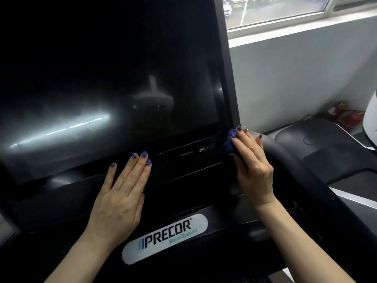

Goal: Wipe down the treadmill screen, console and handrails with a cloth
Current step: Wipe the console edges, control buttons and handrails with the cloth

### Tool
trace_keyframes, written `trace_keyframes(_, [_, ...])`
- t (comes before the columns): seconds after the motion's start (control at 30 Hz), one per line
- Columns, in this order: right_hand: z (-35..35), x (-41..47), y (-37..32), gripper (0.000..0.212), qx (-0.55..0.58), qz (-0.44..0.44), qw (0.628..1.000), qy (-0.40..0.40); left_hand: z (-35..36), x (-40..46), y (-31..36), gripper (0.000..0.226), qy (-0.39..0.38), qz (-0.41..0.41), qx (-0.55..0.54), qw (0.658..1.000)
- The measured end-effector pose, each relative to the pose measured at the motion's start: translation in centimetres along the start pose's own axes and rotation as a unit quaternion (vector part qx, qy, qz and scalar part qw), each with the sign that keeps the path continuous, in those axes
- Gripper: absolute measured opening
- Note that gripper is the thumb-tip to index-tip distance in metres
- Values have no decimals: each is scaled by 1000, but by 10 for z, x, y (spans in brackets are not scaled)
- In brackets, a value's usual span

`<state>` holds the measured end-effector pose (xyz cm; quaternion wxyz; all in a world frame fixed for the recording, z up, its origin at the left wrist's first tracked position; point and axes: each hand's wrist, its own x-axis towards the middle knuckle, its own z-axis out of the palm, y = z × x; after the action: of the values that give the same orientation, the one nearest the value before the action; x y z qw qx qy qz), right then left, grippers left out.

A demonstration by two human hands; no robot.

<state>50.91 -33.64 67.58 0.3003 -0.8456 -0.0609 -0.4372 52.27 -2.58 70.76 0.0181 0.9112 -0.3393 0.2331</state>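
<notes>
A large black treadmill screen (114, 78) fills the left and centre, with smeared reflections low on it. Below it runs the black console (183, 166) with small slots and a white PRECOR badge (165, 237). My left hand (122, 190) rests flat on the console under the screen, fingers straight. My right hand (253, 166) presses a bunched blue cloth (229, 142) against the lower right corner of the screen frame, fingers curled over it. A black curved handrail (295, 170) runs down to the right of that hand.
A grey wall (295, 78) and a window sill (285, 33) stand behind on the right. A neighbouring machine's dark hood (318, 137) lies beyond the handrail, with red items (342, 115) and a white object (371, 119) by the wall.
</notes>
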Motion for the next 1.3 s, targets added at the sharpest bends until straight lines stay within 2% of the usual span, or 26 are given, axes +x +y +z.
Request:
trace_keyframes(0.3, [-8,13,5,33,91,106,986,95,-3,116,34,57,26,113,7,993])
trace_keyframes(0.4, [-6,17,8,33,90,96,987,87,-2,154,42,55,40,136,17,990])
trace_keyframes(0.57, [14,-2,8,42,65,89,994,9,-4,200,47,55,37,158,46,986])
trace_keyframes(0.77, [32,40,11,42,58,91,992,58,-8,223,41,55,31,176,74,981])
trace_keyframes(0.97, [30,35,12,43,46,72,995,49,-17,233,34,55,34,186,83,978])
trace_keyframes(1.13, [45,89,7,47,40,70,994,74,-24,244,27,57,40,184,88,978])
trace_keyframes(1.3, [40,71,6,47,16,60,995,75,-28,252,22,58,48,183,91,978])
